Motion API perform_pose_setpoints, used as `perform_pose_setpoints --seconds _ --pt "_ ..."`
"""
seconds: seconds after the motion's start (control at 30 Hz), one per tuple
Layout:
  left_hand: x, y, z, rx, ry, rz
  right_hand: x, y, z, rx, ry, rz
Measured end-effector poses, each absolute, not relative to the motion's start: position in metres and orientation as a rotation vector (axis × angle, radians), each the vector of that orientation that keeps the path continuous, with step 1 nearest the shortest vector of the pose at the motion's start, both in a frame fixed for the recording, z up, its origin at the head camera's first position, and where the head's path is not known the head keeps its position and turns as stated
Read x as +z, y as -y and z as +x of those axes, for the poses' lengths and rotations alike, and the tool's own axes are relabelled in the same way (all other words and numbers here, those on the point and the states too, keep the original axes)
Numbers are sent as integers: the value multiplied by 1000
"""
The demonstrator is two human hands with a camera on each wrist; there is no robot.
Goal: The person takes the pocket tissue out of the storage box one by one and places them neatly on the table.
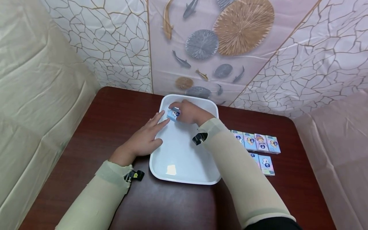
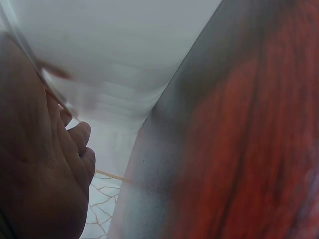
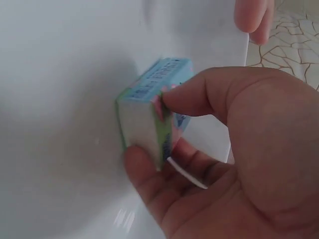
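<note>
A white rectangular tray [image 1: 184, 153] stands on the dark red-brown table. Inside its far left part, my right hand [image 1: 189, 111] pinches a small light-blue box-shaped pack [image 1: 173, 114] with a cartoon print. The right wrist view shows the thumb on one face of the pack [image 3: 154, 99] and fingertips [image 3: 139, 159] at its lower edge, close to the tray's white surface. My left hand [image 1: 145, 137] lies over the tray's left rim with fingers spread and fairly straight, their tips near the pack. Whether those tips touch it, I cannot tell.
Right of the tray, several similar cartoon packs [image 1: 261, 142] lie side by side in a row. A second, nearer row of packs [image 1: 266, 165] is partly hidden by my right sleeve. A patterned cloth [image 1: 120, 48] hangs behind the table's far edge.
</note>
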State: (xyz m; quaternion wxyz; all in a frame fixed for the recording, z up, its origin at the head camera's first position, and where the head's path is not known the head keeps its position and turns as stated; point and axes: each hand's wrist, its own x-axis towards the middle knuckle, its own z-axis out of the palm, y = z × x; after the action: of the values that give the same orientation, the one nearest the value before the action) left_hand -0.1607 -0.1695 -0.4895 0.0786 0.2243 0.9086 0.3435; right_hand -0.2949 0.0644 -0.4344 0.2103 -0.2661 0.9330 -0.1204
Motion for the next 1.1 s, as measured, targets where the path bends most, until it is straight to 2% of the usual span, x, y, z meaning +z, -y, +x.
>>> perform_pose_setpoints --seconds 0.3,0.6,1.1 --pt "-488 168 -160 1030 -2719 649 -426 -70 -286 -338 -2525 -666" --pt "-484 168 -158 1028 -2712 651 -402 -88 -270 -347 -2544 -749" --pt "-486 167 -158 1039 -2714 665 -369 -158 -222 -591 -2711 -720"
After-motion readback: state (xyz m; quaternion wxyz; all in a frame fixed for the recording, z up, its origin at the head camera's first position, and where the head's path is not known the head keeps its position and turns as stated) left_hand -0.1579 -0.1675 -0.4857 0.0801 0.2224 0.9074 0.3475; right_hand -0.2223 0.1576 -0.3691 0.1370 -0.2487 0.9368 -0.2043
